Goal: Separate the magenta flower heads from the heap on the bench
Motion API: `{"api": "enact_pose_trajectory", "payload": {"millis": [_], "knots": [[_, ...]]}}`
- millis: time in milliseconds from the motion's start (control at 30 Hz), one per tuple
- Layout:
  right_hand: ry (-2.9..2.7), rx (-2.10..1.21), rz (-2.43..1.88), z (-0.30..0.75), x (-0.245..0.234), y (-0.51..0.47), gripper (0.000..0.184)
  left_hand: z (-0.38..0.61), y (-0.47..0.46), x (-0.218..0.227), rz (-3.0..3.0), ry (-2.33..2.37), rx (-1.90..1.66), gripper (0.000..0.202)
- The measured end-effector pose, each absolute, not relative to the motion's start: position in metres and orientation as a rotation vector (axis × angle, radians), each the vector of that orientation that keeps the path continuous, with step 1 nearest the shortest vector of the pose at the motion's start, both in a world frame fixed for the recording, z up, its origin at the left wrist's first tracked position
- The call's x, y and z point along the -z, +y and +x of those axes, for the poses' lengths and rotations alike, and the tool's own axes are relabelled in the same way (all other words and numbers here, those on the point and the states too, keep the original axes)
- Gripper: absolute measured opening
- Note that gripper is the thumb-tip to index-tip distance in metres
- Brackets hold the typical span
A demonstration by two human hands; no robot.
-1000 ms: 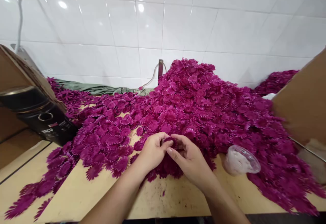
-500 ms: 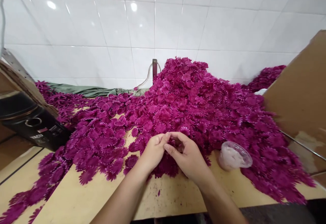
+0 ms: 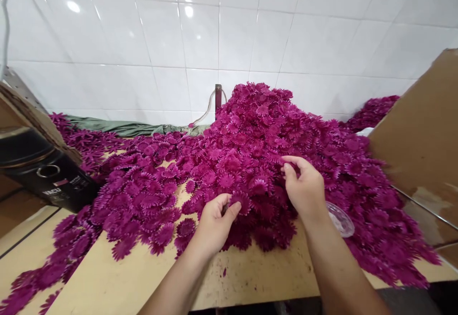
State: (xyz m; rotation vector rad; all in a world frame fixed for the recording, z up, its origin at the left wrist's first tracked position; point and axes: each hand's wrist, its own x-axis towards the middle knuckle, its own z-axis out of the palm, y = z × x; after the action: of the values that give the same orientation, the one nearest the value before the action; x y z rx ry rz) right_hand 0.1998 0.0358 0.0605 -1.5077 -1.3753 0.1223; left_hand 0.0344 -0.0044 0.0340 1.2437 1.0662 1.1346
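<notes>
A big heap of magenta fabric flower heads point(image 3: 265, 129) covers the wooden table point(image 3: 118, 281) and climbs against the tiled wall. My left hand point(image 3: 214, 219) is at the heap's front edge, fingers pinched on a flower head point(image 3: 240, 201). My right hand point(image 3: 304, 186) is higher up on the heap's slope, thumb and fingers pinching a flower at the pile's surface. A clear plastic cup point(image 3: 341, 219) lies on its side just right of my right wrist, partly hidden by it.
A black appliance point(image 3: 43, 172) sits under a cardboard flap at the left. A cardboard panel point(image 3: 422, 133) stands at the right. Green cloth point(image 3: 125, 126) and a cable with a post point(image 3: 217, 96) lie along the white tiled wall. Loose flowers trail to the front left.
My hands were together at the heap's front edge. The right hand has moved up and right onto the heap; the left stays low, holding a flower.
</notes>
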Motion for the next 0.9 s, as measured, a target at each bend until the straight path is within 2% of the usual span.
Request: {"api": "enact_pose_trajectory", "payload": {"millis": [67, 133, 333, 500, 600, 767, 900], "knots": [[-1.474, -0.003, -1.503, 0.201, -0.060, 0.036, 0.037, 0.032, -0.001, -0.030, 1.225, 1.075, -1.148, 0.025], [-1.606, -0.045, -1.461, 0.192, -0.059, 0.027, 0.039, 0.033, 0.004, -0.028, 1.211, 1.053, -1.168, 0.027], [-1.778, -0.921, -1.233, 0.159, -0.053, 0.007, 0.022, 0.039, 0.009, -0.027, 1.104, 0.977, -1.170, 0.032], [-1.621, -1.132, -1.146, 0.170, -0.052, 0.013, 0.021, 0.033, 0.004, -0.029, 1.097, 0.888, -1.076, 0.031], [-1.644, -1.017, -1.222, 0.172, -0.051, 0.012, 0.020, 0.033, 0.001, -0.030, 1.181, 0.930, -1.074, 0.029], [-1.781, -0.397, -1.382, 0.157, -0.049, 0.004, 0.023, 0.038, -0.001, -0.026, 1.271, 1.025, -1.185, 0.022], [-1.820, -0.140, -1.428, 0.146, -0.050, 0.005, 0.027, 0.042, 0.000, -0.025, 1.300, 1.078, -1.251, 0.018]]}}
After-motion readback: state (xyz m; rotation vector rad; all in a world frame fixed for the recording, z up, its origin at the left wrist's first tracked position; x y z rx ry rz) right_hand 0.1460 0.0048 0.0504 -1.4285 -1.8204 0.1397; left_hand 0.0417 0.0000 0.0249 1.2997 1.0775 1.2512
